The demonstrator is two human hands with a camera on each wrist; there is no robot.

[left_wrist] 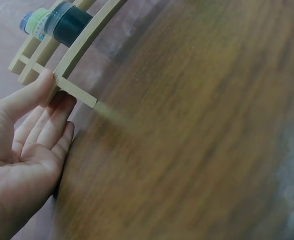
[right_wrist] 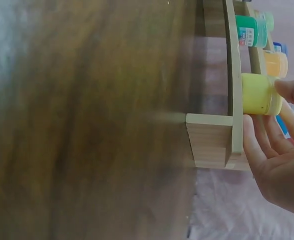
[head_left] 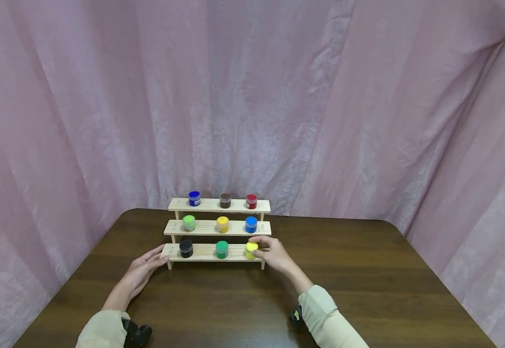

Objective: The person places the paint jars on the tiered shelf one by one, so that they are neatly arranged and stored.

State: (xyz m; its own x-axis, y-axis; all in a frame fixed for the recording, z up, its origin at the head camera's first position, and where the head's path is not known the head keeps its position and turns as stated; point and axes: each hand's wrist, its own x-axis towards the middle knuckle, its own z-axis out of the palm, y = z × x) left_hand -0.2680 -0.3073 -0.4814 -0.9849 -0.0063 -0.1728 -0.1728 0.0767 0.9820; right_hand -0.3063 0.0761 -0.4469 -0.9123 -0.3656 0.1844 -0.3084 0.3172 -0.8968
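A three-tier wooden stand (head_left: 202, 255) bears small round paint jars, three on each tier. My right hand (head_left: 274, 255) pinches the yellow jar (right_wrist: 256, 94) at the right end of the lowest tier, thumb near the lid and fingers on its far side. The jar's base is right at the board in the right wrist view. At the stand's left end, my left hand (head_left: 142, 271) holds the edge of the lowest board, thumb (left_wrist: 43, 85) on one side and fingers on the other. Beside it stands the black jar (head_left: 186, 248), with the green jar (head_left: 222, 249) in the middle.
The middle tier carries light green (head_left: 189, 223), yellow-orange (head_left: 222, 224) and blue (head_left: 251, 224) jars. On the top tier are dark blue (head_left: 194, 198), brown (head_left: 224, 200) and red (head_left: 251, 201) ones. A pink curtain (head_left: 252, 96) hangs behind the brown wooden table (head_left: 356, 270).
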